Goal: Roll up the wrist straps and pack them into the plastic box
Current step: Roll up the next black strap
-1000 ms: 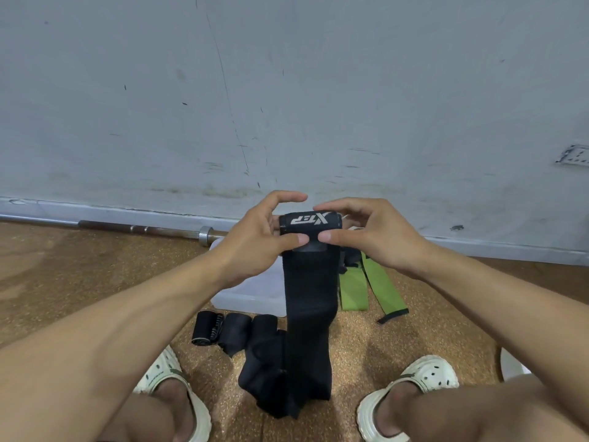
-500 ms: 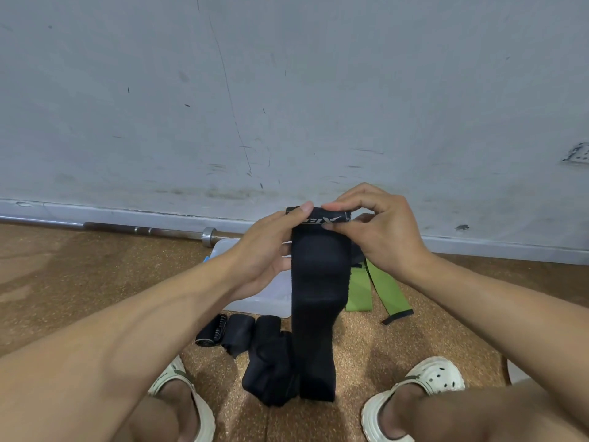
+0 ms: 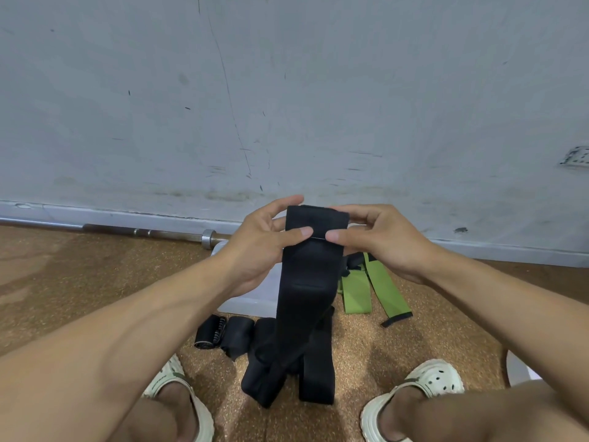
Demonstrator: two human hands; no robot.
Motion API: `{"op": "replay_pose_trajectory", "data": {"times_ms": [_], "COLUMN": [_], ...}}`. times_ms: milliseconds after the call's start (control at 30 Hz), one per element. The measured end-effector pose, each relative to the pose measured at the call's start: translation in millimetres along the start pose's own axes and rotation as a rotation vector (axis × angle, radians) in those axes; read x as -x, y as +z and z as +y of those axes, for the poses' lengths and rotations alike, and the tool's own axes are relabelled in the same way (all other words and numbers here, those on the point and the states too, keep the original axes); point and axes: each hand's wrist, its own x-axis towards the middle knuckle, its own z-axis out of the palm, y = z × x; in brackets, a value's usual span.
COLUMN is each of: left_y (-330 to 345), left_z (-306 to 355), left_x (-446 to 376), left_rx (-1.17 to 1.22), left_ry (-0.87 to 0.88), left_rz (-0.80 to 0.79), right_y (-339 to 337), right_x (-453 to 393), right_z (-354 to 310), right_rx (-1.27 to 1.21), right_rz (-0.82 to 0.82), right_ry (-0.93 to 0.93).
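Note:
I hold a long black wrist strap (image 3: 306, 291) up in front of me. Its top end is folded over into a small roll. My left hand (image 3: 264, 240) pinches the roll's left side and my right hand (image 3: 376, 237) pinches its right side, thumbs meeting on the front. The rest of the strap hangs down to the floor. Behind it lies the clear plastic box (image 3: 255, 298), mostly hidden by my arm and the strap. Two rolled black straps (image 3: 212, 334) lie on the floor by a loose black strap (image 3: 264, 374).
Green straps (image 3: 366, 291) lie on the cork floor right of the box. A steel barbell (image 3: 149, 232) runs along the grey wall's base at left. My feet in pale clogs (image 3: 427, 387) stand at either side below. A white object (image 3: 516, 371) shows at the right edge.
The strap's logo end has been turned over and rolled inward, so the white lettering no longer shows. Both hands shifted their grip with their thumbs now on the front of the roll.

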Motion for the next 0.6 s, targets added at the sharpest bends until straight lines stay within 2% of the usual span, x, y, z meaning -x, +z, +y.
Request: {"op": "replay_pose_trajectory", "data": {"times_ms": [100,267,367,500,600], "left_y": [1.3,10.3,10.6,5.2,2.1], "left_z": [-0.4,-3.5,-2.0,-4.7,-4.5], "left_x": [1.6,7.6,5.3,-0.9,-2.6], "left_rx": [-0.024,-0.066,-0.019,0.025,0.044], "left_ry": [-0.019,-0.093,-0.117,-0.101,-0.083], "left_rz": [-0.004,-0.131,-0.143,-0.019,0.038], "right_y": [2.6,4.3,6.5,6.9,3.8], "right_x": [1.4,-2.9,-3.9,-6.2,-4.1], "right_z": [-0.4,2.6,6.4,8.6,3.6], "right_rx": [0.034,0.145,0.255,0.26,0.226], "right_rz": [0.087,0.225,0.236,0.171,0.106], "right_ry": [-0.037,-0.229,-0.325,-0.287,-0.19]}}
